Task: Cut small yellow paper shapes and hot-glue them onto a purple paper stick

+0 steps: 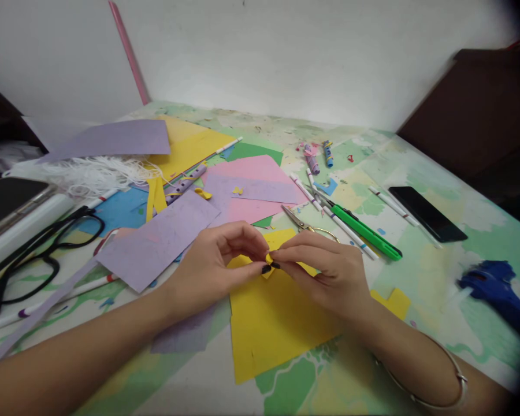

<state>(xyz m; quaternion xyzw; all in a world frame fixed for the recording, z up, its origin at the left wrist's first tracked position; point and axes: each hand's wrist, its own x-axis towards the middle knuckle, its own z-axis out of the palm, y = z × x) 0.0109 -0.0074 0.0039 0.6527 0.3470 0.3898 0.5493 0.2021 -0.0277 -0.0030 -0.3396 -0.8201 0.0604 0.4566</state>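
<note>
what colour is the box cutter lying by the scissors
Bright green, with black at its ends; the head view shows it best.

Soft, fairly dim light is falling evenly over the scene, with the white wall (286, 63) glowing palely and greying toward its upper part. Faint, diffuse shadows are lying on the surface (199, 381), and the yellow sheet (281, 323) is keeping strong colour. The dark panel (468, 115) on the right is sinking into near black. Wide-angle distortion is stretching things toward the sides. The blue object (498, 292) at the right is smearing with blur, fine detail is looking soft, and black vignetting is swallowing the right-hand corners.
</note>
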